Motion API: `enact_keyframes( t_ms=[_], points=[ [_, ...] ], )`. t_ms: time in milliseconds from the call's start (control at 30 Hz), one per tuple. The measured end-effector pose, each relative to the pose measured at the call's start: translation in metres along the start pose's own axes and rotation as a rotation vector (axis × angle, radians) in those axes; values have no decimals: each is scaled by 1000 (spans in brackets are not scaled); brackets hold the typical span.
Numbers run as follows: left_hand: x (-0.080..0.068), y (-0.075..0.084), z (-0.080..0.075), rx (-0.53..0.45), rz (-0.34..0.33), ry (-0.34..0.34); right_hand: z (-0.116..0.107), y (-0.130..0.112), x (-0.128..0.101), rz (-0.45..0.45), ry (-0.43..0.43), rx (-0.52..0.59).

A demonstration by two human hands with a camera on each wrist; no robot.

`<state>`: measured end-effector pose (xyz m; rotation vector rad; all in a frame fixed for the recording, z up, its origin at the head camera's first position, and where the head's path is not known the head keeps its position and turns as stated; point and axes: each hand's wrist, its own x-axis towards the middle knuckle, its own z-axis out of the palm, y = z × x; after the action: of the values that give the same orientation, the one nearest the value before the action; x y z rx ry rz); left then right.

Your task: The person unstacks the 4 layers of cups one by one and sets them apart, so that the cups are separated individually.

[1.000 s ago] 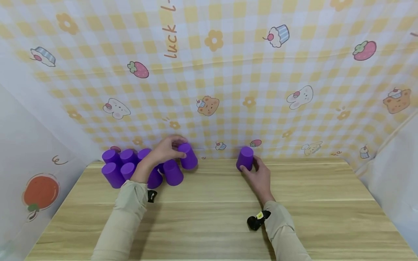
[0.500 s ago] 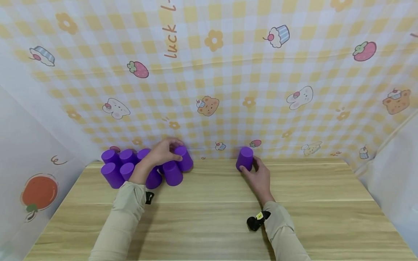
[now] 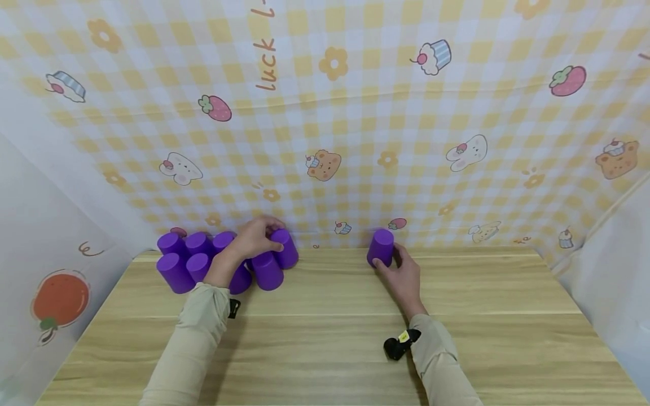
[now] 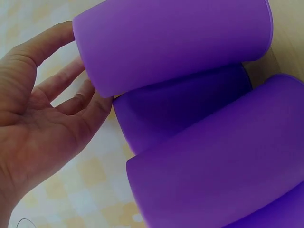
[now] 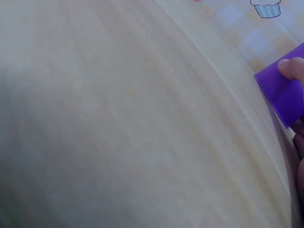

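Observation:
Several plain purple cups stand upside down at the table's back left in two close rows, partly hidden by my left arm. At the right end of the back row, my left hand [image 3: 254, 235] holds a purple cup [image 3: 286, 249] near its upper end, thumb on the near side. The left wrist view shows thumb and fingers at the end of that cup [image 4: 175, 42], with other cups [image 4: 223, 156] close beside it. Apart from the group, my right hand [image 3: 403, 276] grips another upside-down purple cup [image 3: 381, 248] low on its sides; its thumb [image 5: 289, 68] lies across the cup.
A yellow checked cloth [image 3: 355, 124] with cartoon prints hangs right behind the wooden table [image 3: 325, 344]. White side walls [image 3: 30, 214] flank it. Black wrist cameras [image 3: 398, 345] sit on both wrists.
My left hand has moved its cup left, up against the end of the group, and slowed in the last half second. The right hand and its cup stay where they were.

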<state>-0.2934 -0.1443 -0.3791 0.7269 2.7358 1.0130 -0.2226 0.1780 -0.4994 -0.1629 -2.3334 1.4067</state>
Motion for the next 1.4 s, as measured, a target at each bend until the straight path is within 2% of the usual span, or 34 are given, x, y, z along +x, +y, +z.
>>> enact_keyframes(
  t_ms=[167,333,533,733,1100,1233,1400],
  points=[
    [-1,1,0,-10,6,0,1,1,0,-1,3,-4],
    [-3,0,-1,0,67,19,0,0,0,-10,8,-1],
    [-2,0,2,83,36,28,0,0,0,-23,2,13],
    [-3,4,2,114,3,22,0,0,0,-12,1,13],
    [-5,7,-1,156,43,23,0,1,0,-32,5,2],
    [-6,7,-3,153,55,17,0,0,0,-36,5,5],
    [-8,8,-5,102,67,19,-1,0,1,-34,8,9]
  ],
)
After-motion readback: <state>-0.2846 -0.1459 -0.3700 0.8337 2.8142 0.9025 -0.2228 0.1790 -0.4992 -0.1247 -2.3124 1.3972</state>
